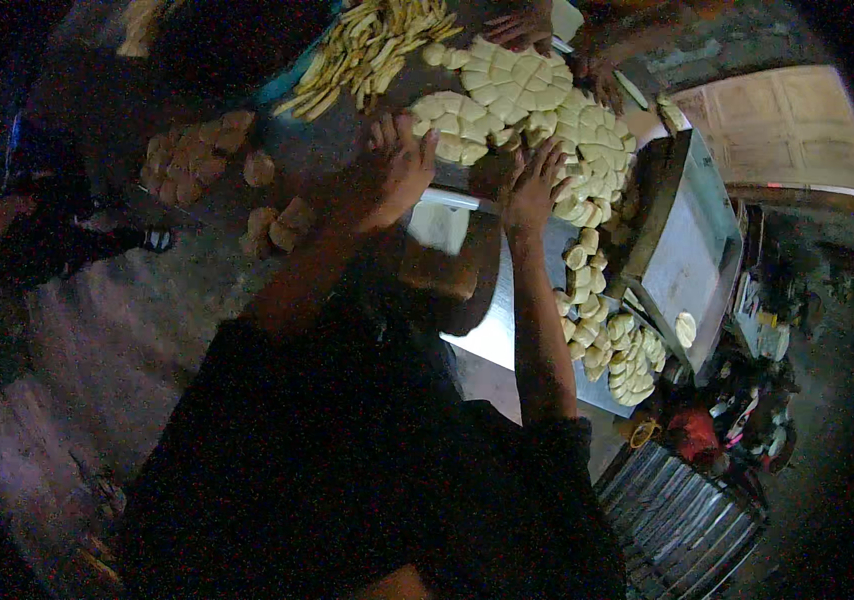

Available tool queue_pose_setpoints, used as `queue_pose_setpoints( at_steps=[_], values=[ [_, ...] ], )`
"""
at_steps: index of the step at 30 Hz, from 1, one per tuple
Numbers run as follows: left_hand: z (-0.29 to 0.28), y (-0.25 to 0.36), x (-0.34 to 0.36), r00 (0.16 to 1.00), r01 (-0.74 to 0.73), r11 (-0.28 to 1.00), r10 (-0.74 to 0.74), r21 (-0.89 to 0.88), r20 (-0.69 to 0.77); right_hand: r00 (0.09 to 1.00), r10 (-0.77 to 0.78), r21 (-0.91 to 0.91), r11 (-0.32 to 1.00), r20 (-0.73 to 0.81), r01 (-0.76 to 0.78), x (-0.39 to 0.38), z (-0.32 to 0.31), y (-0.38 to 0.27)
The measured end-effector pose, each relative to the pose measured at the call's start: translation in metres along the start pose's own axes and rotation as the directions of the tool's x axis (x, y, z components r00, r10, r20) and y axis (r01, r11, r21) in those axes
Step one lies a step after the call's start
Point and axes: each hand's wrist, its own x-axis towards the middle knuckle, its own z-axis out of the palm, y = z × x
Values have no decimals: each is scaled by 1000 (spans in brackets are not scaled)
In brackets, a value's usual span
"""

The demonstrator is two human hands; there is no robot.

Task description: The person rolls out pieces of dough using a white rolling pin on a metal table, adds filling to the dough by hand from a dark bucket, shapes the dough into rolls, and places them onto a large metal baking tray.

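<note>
My left hand (399, 178) is at the near left edge of a flattened pale dough round (455, 122) scored into pieces. Its fingers are stretched out and hold nothing that I can see. Fingers spread, my right hand (533, 192) reaches to the near side of the dough, beside more cut pieces (592, 140). Between my wrists lies a flat metal scraper (439, 226) with a pale bar-like handle. Beyond it, a larger cut dough round (517, 80) spreads across the table.
Across the table another person's hands (519, 28) are at the dough. Yellowish strips (372, 50) lie at the far left, brownish rounds (197, 158) nearer. Small dough pieces (597, 330) line the right side, next to a metal tray (682, 235) holding one piece. A slatted rack (682, 520) stands lower right.
</note>
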Motion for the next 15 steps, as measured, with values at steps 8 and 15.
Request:
queue_pose_setpoints(
  at_steps=[8, 15],
  values=[
    [-100, 56, -210, 831, -346, 924, 383, -163, 404, 837, -359, 424, 889, 412, 172, -262, -48, -14],
    [-52, 26, -157, 849, -411, 911, 399, -40, 348, 907, -403, 296, 887, 119, 355, -127, -19, -36]
  ],
)
